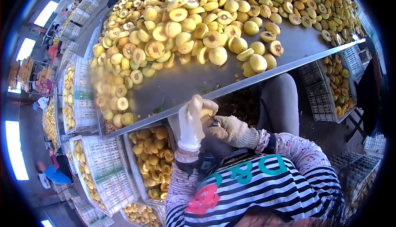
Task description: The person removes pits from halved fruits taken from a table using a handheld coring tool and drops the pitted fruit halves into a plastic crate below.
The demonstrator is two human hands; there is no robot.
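My left hand (192,122), in a white glove, is closed around a yellow peach half (206,114) at the table's near edge. The fingers cover much of that fruit. Right beside it, my right hand (235,132), in a knitted glove, grips a small pitting tool (215,123). Only a short dark, shiny part of the tool shows, close against the fruit; its exact shape is hidden. In front of both hands a large heap of halved yellow peaches (173,29) lies on the metal table (177,80), many with the brown pit or hollow facing up.
A raised metal rim (247,80) runs along the table's near edge. To my left stand a crate of hollowed peach halves (152,157) and white plastic crates (109,173). Another crate (324,93) stands at the right. Other people (57,171) are farther left.
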